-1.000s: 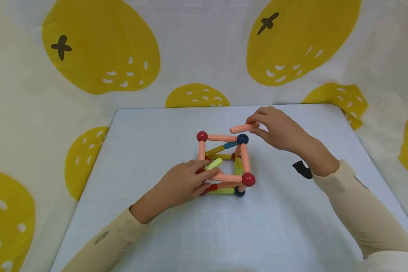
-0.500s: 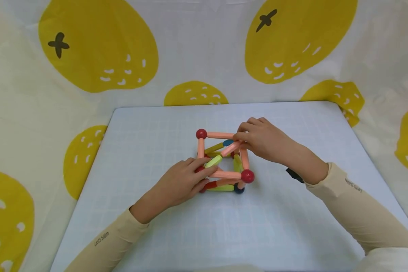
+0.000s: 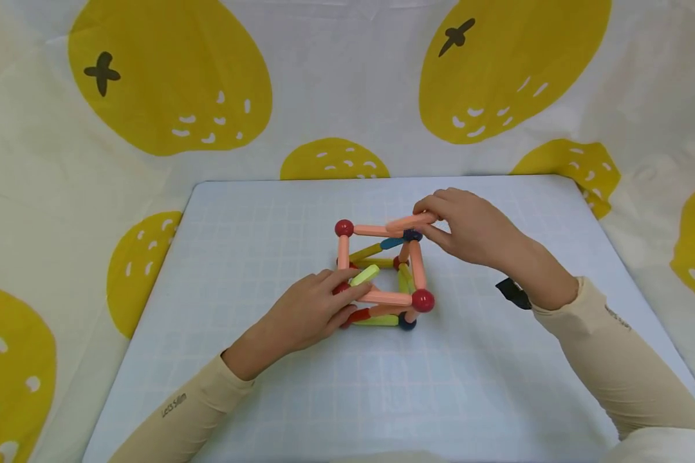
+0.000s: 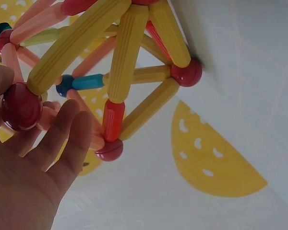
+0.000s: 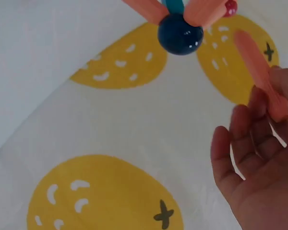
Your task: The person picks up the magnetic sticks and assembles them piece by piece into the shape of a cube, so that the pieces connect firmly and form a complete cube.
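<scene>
In the head view, a box-shaped frame of magnetic rods and balls stands mid-table. My left hand (image 3: 301, 318) grips its near left top corner, thumb and fingers about a red ball (image 4: 21, 106). A short yellow-green rod (image 3: 365, 275) sticks up slantwise between those fingers. My right hand (image 3: 477, 228) pinches a loose salmon-pink magnetic rod (image 3: 408, 222) between thumb and fingertips, above the frame's far right corner with its dark blue ball (image 3: 412, 235). In the right wrist view, that rod is apart from the blue ball (image 5: 180, 33). Yellow rods (image 4: 127, 52) show lower in the frame.
A pale table (image 3: 255, 399) lies under the frame. Behind and at the sides hangs white cloth with yellow fruit prints (image 3: 174, 77). A black piece (image 3: 514, 293) shows beside my right wrist.
My right hand brought the pink rod down to the end of the yellow-green rod half a second ago, then lifted it away up and right. My left hand has stayed in place.
</scene>
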A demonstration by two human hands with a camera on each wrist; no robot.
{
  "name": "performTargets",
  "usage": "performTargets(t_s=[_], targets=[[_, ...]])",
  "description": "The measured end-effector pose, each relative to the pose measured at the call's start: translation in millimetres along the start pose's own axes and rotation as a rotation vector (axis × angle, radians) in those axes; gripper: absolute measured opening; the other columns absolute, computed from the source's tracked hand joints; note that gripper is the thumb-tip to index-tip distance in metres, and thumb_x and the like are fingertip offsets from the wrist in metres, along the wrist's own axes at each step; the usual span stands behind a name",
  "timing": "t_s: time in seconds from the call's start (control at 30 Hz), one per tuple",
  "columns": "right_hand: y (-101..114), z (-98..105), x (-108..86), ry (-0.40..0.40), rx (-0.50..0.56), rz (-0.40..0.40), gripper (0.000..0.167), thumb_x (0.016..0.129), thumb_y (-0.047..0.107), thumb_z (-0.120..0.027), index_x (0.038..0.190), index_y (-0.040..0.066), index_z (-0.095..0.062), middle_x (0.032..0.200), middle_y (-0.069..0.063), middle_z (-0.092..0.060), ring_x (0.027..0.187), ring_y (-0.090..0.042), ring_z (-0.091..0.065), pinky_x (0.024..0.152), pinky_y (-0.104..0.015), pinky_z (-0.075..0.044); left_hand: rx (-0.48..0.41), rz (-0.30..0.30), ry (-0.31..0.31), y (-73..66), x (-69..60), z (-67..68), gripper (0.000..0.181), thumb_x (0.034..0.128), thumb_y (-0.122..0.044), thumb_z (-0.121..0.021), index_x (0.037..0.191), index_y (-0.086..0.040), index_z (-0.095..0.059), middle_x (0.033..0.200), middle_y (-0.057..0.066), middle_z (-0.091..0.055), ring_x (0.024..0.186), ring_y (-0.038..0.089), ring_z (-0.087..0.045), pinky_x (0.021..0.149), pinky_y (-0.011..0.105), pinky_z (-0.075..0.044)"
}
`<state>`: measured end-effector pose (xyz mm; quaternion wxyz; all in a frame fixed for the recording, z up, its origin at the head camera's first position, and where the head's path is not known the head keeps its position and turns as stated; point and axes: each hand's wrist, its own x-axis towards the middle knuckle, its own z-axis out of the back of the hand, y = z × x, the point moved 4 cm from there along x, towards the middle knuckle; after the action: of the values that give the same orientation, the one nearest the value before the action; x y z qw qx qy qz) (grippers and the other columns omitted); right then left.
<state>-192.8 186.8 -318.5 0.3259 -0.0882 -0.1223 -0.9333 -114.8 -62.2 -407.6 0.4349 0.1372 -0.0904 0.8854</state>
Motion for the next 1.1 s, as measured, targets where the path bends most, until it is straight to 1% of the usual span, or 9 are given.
performTargets(t_s=[0.13, 0.2, 0.27, 0.33, 0.47, 0.57, 0.7, 0.87, 1.1], targets=[[0, 10, 0.2, -0.152, 0.045, 0.065, 0.023, 0.086, 0.013, -0.082, 0.105, 0.007, -0.071, 0.094, -0.007, -0.064, 0.090, -0.023, -0.061, 0.079, -0.041, -0.054, 0.005, 0.002, 0.014, 0.3, 0.2, 0.0, 0.060, 0.0914, -0.033, -0.077, 0.147, -0.025, -0.055, 0.133, 0.009, -0.063, 0.102, 0.023, -0.069, 0.084, 0.034, -0.061], [4, 10, 1.6, -0.173, 0.040, 0.118, 0.025, 0.085, 0.007, -0.082, 0.105, 0.005, -0.068, 0.102, -0.011, -0.065, 0.101, -0.028, -0.062, 0.087, -0.043, -0.055, 0.004, -0.002, 0.011, 0.5, 0.0, 0.3, 0.060, 0.0915, -0.032, -0.077, 0.147, -0.025, -0.056, 0.132, 0.009, -0.063, 0.101, 0.023, -0.069, 0.083, 0.034, -0.061], [8, 7, 3.0, -0.146, 0.010, 0.158, 0.028, 0.084, 0.006, -0.082, 0.108, 0.004, -0.065, 0.106, -0.011, -0.066, 0.106, -0.030, -0.061, 0.092, -0.045, -0.055, 0.004, -0.006, 0.004, 0.4, -0.2, 0.7, 0.059, 0.0914, -0.032, -0.077, 0.146, -0.025, -0.057, 0.132, 0.009, -0.063, 0.100, 0.023, -0.069, 0.083, 0.034, -0.061], [15, 2, 4.1, -0.102, -0.057, 0.223, 0.029, 0.085, 0.011, -0.082, 0.108, 0.006, -0.065, 0.108, -0.010, -0.069, 0.108, -0.031, -0.062, 0.095, -0.046, -0.054, 0.003, -0.012, -0.005, 0.4, -0.4, 0.9, 0.058, 0.0913, -0.032, -0.078, 0.145, -0.025, -0.058, 0.131, 0.009, -0.063, 0.100, 0.024, -0.069, 0.082, 0.034, -0.061], [32, -11, 3.1, -0.032, -0.212, 0.376, 0.029, 0.082, 0.013, -0.085, 0.108, 0.010, -0.072, 0.101, -0.003, -0.074, 0.100, -0.025, -0.066, 0.095, -0.044, -0.054, 0.004, -0.026, -0.027, 0.1, -0.6, 1.6, 0.056, 0.0919, -0.031, -0.077, 0.145, -0.024, -0.058, 0.131, 0.009, -0.064, 0.098, 0.023, -0.069, 0.081, 0.033, -0.060], [41, -21, 3.1, -0.002, -0.278, 0.441, 0.028, 0.081, 0.011, -0.086, 0.107, 0.014, -0.075, 0.103, 0.000, -0.074, 0.103, -0.024, -0.064, 0.096, -0.044, -0.052, 0.000, -0.030, -0.035, 0.0, -0.4, 2.3, 0.057, 0.0923, -0.031, -0.076, 0.146, -0.025, -0.057, 0.131, 0.009, -0.063, 0.096, 0.023, -0.068, 0.079, 0.033, -0.060], [48, -32, 5.8, 0.042, -0.301, 0.446, 0.020, 0.084, 0.018, -0.084, 0.103, 0.017, -0.076, 0.104, 0.002, -0.074, 0.103, -0.022, -0.061, 0.096, -0.043, -0.050, -0.018, -0.033, -0.048, -0.5, 0.0, 2.6, 0.058, 0.0922, -0.029, -0.077, 0.146, -0.024, -0.057, 0.132, 0.009, -0.063, 0.095, 0.023, -0.068, 0.078, 0.033, -0.059], [50, -39, 8.4, 0.099, -0.312, 0.433, 0.019, 0.091, 0.030, -0.078, 0.106, 0.019, -0.077, 0.105, 0.003, -0.074, 0.103, -0.021, -0.061, 0.092, -0.041, -0.049, -0.031, -0.040, -0.064, -2.2, 0.6, 1.8, 0.059, 0.0911, -0.027, -0.078, 0.146, -0.024, -0.057, 0.131, 0.010, -0.063, 0.096, 0.023, -0.069, 0.078, 0.034, -0.060], [47, -42, 13.0, 0.114, -0.213, 0.413, 0.020, 0.086, 0.027, -0.083, 0.104, 0.020, -0.079, 0.099, 0.004, -0.076, 0.090, -0.019, -0.059, 0.077, -0.034, -0.049, -0.026, -0.031, -0.056, -2.0, 1.5, 0.7, 0.057, 0.0908, -0.028, -0.078, 0.144, -0.023, -0.059, 0.130, 0.009, -0.063, 0.093, 0.022, -0.068, 0.076, 0.032, -0.059]])
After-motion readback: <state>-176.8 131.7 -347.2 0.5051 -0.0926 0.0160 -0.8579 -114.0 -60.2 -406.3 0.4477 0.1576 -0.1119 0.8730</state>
